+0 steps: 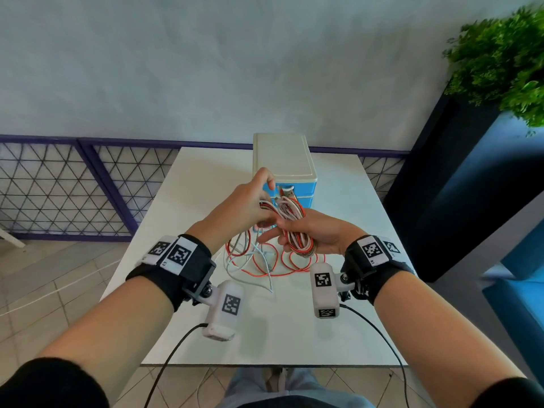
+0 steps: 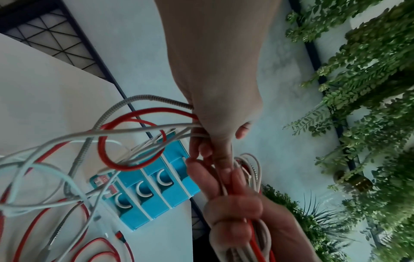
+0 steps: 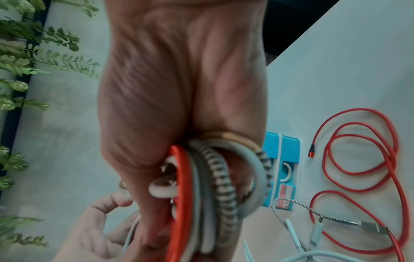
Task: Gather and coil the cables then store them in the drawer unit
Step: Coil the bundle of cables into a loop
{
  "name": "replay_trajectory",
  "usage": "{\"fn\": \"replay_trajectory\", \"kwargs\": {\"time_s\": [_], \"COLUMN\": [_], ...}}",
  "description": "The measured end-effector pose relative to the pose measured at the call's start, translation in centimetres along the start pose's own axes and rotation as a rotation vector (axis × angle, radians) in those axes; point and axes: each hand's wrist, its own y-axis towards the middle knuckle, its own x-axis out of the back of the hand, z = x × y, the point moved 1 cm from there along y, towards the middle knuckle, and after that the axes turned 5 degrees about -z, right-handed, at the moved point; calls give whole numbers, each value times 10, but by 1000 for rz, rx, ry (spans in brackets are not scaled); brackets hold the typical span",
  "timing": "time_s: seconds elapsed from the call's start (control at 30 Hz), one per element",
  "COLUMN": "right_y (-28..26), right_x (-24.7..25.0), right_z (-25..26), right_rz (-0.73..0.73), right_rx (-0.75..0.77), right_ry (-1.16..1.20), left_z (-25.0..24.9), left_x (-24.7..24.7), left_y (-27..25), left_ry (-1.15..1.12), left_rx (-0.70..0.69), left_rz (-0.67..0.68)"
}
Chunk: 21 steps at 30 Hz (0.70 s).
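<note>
My right hand [image 1: 297,235] grips a coiled bundle of red, white and braided cables [image 1: 297,228] upright above the white table [image 1: 200,184]. In the right wrist view the coil [image 3: 212,186] wraps round the curled fingers [image 3: 156,177]. My left hand [image 1: 256,204] holds several strands running from the bundle; in the left wrist view these strands [image 2: 143,127] pass into its fist [image 2: 221,115]. Loose red and white cable [image 1: 262,260] trails onto the table below both hands. The drawer unit [image 1: 282,157], white-topped with blue drawers [image 2: 154,191], stands just behind, its drawers shut.
A red cable loop [image 3: 363,159] and a braided cable with a metal plug [image 3: 371,226] lie on the table beside the unit. A plant [image 1: 503,60] in a dark planter [image 1: 435,187] stands at the right. A lattice fence [image 1: 59,187] runs behind.
</note>
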Motion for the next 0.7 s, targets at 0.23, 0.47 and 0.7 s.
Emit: {"fn": "replay_trajectory", "kwargs": {"time_s": [0.23,0.47,0.7], "right_y": [-5,2,6], "right_x": [3,-3,-7], "right_z": [1,1,0], "right_rz": [-8,-159,-205], "right_rx": [13,7,29], "right_ry": [-1,-22,-82], "left_z": [21,29,39], "left_x": [-1,-1,-2], "left_y": [4,-7,-8], "left_ry": [-257,-727,-755], "left_rx": [192,510,454], "left_rz": [90,419,388]}}
